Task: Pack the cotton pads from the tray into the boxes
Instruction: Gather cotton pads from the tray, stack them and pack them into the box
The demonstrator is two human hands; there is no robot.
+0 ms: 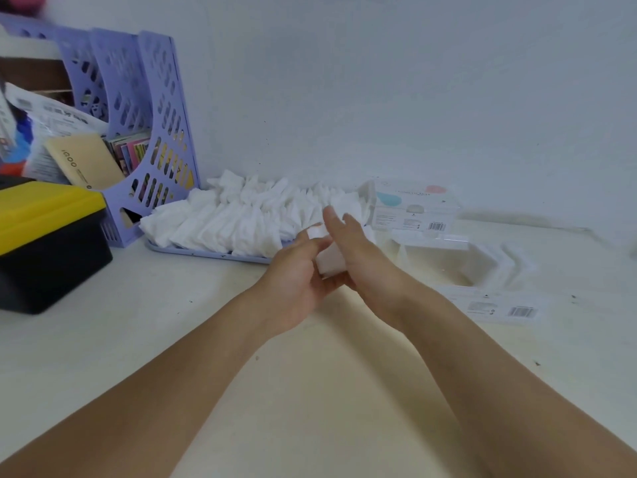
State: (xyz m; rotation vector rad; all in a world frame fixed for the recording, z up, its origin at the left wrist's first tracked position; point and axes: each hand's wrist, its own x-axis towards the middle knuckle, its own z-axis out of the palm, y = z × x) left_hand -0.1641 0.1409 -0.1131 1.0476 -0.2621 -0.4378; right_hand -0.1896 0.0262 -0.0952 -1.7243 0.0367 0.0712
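Legible writing: "iQOO" on one cream box (84, 163) leaning in the lilac file rack (151, 132). Print on the closed clear box (415, 207) by the wall too small to read; barcode visible. Second barcode on a flat label sheet (496, 307) on the tabletop (172, 322).

Counts: two boxes, one closed, one open box (448, 260) lying just in front of it. One lilac tray (193, 251), heaped with cotton pads (241, 215), too many to count. One black-and-yellow case (48, 243) at left.

Both hands meet before the tray: left hand (296, 284) and right hand (358, 257) pinch a small white pad stack (331, 262) between them.
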